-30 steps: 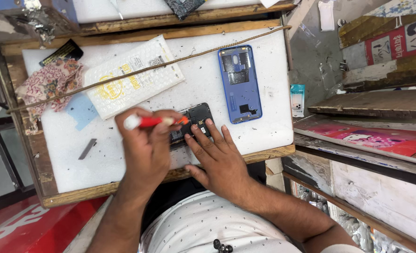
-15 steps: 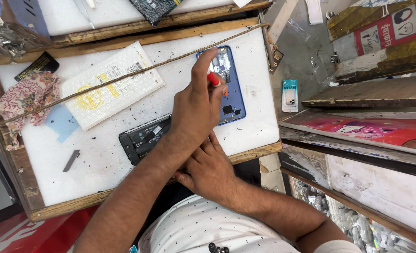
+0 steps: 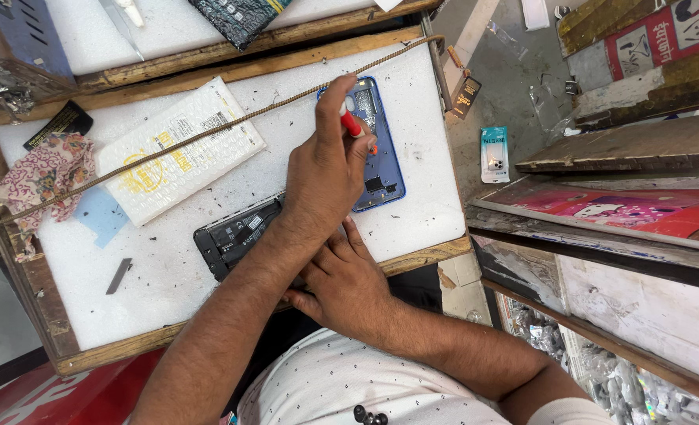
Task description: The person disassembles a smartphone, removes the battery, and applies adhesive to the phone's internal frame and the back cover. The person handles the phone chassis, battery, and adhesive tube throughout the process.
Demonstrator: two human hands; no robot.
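Where the tool meets the frame: the red-handled screwdriver (image 3: 351,122) points down onto the blue plastic phone back frame (image 3: 381,165), which lies flat at upper centre of the frame.
Left hand: the left hand (image 3: 326,169) is closed around the screwdriver, forefinger stretched along the top, and covers the frame's left edge.
Right hand: the right hand (image 3: 341,283) rests at lower centre with its fingers loosely spread, holding nothing, partly under the left forearm.
Opened phone: the black opened phone body (image 3: 235,232) lies left of centre, just beside the right hand; whether they touch cannot be told.
Step in hand: judged from the grip, a spot near the top of the blue frame is being worked with the tip.
Next move calls for: a steady, upright tip and probably the free hand pinning the frame.
Bench: white foam-topped wooden board (image 3: 436,212).
Around it: white bubble mailer (image 3: 180,145), braided brown cord (image 3: 208,134), floral cloth (image 3: 42,173) at far left.
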